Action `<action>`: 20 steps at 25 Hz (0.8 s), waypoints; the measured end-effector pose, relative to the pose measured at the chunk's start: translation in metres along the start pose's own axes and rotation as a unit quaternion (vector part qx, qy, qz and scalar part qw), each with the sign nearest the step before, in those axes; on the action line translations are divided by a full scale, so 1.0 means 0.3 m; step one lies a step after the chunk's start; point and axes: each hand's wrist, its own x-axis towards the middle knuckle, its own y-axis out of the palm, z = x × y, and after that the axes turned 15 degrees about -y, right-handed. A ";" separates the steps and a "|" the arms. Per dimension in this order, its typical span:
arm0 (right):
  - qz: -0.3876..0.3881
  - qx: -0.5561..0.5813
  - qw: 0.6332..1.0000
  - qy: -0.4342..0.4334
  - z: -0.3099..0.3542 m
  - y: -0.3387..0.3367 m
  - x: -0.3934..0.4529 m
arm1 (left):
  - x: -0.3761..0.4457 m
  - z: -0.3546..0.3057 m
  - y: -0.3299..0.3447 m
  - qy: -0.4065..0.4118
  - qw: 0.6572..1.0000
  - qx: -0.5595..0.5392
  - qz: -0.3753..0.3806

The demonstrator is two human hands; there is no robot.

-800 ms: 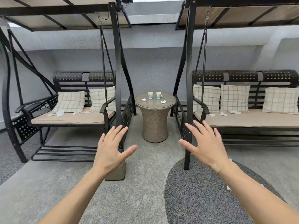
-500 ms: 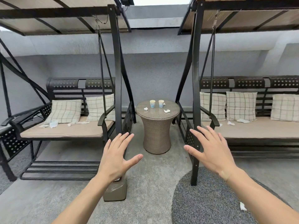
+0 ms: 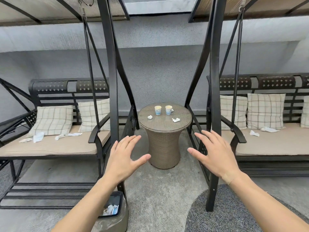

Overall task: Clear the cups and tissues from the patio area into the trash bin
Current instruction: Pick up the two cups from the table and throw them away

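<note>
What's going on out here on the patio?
A person is tidying up. Both hands, left hand and right hand, are held out open and empty in front of the wicker table. Two paper cups and crumpled tissues sit on it, untouched. More tissues lie on both swing seats. The trash bin by the left forearm already holds some rubbish.

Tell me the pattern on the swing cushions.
Cream with a grey check, on the cushions; head view.

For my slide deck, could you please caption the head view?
Both open hands, left and right, reach toward a wicker table holding two cups and crumpled tissues.
</note>
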 end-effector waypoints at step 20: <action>0.008 0.044 0.999 -0.014 -0.652 0.549 1.100 | 1.253 0.060 0.581 -0.033 0.999 -0.008 0.007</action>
